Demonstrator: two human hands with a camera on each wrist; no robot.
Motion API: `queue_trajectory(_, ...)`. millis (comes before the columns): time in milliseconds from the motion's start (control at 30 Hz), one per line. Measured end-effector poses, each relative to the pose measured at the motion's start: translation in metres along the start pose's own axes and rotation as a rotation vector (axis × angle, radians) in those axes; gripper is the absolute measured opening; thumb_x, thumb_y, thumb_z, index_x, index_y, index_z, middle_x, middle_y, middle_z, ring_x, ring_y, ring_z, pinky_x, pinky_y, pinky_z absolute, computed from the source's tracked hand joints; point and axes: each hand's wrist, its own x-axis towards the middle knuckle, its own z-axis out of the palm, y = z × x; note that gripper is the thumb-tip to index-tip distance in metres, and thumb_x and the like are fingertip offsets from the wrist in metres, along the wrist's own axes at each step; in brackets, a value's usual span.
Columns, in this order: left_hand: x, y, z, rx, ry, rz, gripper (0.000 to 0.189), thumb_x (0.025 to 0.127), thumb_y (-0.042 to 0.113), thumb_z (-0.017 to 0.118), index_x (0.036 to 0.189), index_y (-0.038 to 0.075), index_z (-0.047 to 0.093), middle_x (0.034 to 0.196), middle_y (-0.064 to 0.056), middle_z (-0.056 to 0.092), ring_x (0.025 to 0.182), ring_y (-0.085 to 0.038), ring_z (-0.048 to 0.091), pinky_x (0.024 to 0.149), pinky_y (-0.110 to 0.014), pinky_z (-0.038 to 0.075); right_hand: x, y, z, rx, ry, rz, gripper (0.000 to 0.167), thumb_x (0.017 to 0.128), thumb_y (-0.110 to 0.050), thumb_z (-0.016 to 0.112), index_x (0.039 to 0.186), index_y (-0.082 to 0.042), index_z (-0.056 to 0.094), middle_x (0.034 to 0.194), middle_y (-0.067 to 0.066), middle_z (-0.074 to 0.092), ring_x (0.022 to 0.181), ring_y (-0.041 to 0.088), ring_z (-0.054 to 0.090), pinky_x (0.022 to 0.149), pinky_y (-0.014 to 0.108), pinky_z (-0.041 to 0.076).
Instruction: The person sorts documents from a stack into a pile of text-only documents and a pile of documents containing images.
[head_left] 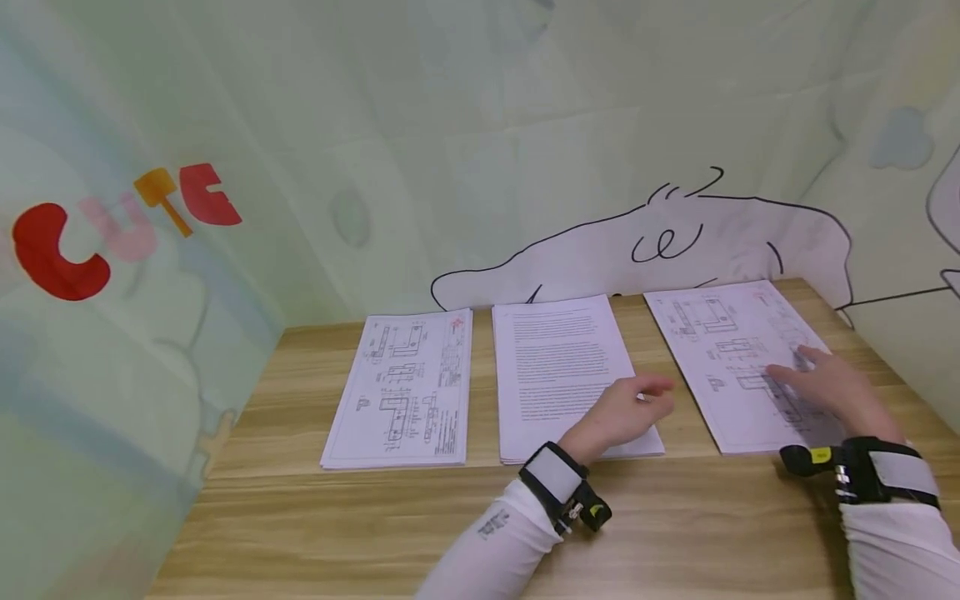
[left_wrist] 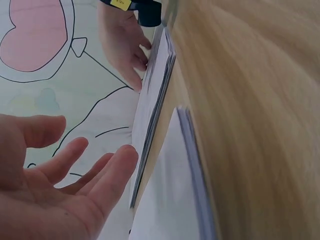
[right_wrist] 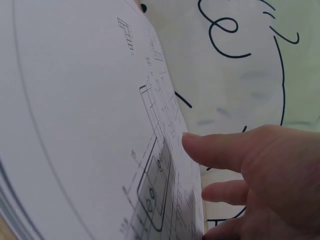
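Observation:
Three paper stacks lie in a row on the wooden table. Technical drawings top the left stack [head_left: 405, 358] and the right stack [head_left: 720, 367]; printed text covers the middle stack [head_left: 555, 358]. My left hand [head_left: 622, 412] hovers over the lower right part of the middle stack, fingers loosely bent and holding nothing; the left wrist view shows its palm [left_wrist: 55, 200] apart from the paper. My right hand [head_left: 840, 387] is at the right stack, fingers spread over the drawing. In the right wrist view its thumb [right_wrist: 220, 147] lies close to the sheet; contact is unclear.
The wooden table [head_left: 337, 533] extends in front of the stacks. A printed cloth [head_left: 465, 167] with cartoon outlines and coloured letters hangs behind and to the left. Each wrist wears a strapped camera, such as the left one [head_left: 558, 483].

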Motion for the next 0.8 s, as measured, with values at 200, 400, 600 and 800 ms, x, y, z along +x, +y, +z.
queue_trajectory(200, 0.006, 0.001, 0.017, -0.034, 0.014, -0.087, 0.034, 0.087, 0.027, 0.059, 0.120, 0.017, 0.059, 0.112, 0.002, 0.061, 0.098, -0.004, 0.056, 0.079, -0.018, 0.043, -0.002, -0.007, -0.001, -0.028, -0.023, -0.026, 0.102, 0.081, -0.066, 0.042, 0.137, 0.013, 0.010, 0.130, 0.047, 0.013, 0.106, 0.061, 0.024, 0.081, 0.069, 0.029)
queue_trajectory(400, 0.010, 0.002, 0.036, -0.209, 0.080, -0.258, 0.039, 0.084, 0.021, 0.061, 0.122, 0.016, 0.056, 0.089, 0.005, 0.062, 0.076, -0.005, 0.057, 0.070, -0.022, 0.045, -0.005, -0.014, -0.001, -0.031, -0.021, -0.043, 0.095, 0.085, -0.063, 0.040, 0.136, 0.013, 0.015, 0.129, 0.047, 0.016, 0.108, 0.062, 0.024, 0.081, 0.068, 0.030)
queue_trajectory(600, 0.014, 0.011, 0.047, -0.553, 0.206, -0.376, 0.042, 0.081, 0.011, 0.062, 0.122, 0.007, 0.054, 0.076, -0.006, 0.061, 0.063, -0.015, 0.056, 0.067, -0.033, 0.051, -0.004, -0.016, 0.001, -0.042, 0.006, -0.067, 0.092, 0.086, -0.061, 0.041, 0.135, 0.014, 0.020, 0.127, 0.046, 0.021, 0.105, 0.060, 0.028, 0.078, 0.066, 0.032)
queue_trajectory(800, 0.020, 0.014, 0.056, -0.744, 0.271, -0.443, 0.046, 0.081, 0.009, 0.060, 0.125, 0.005, 0.049, 0.080, -0.010, 0.059, 0.068, -0.020, 0.056, 0.066, -0.038, 0.051, -0.004, -0.018, 0.002, -0.061, 0.003, -0.067, 0.093, 0.085, -0.062, 0.042, 0.134, 0.014, 0.022, 0.126, 0.046, 0.024, 0.103, 0.058, 0.031, 0.076, 0.064, 0.034)
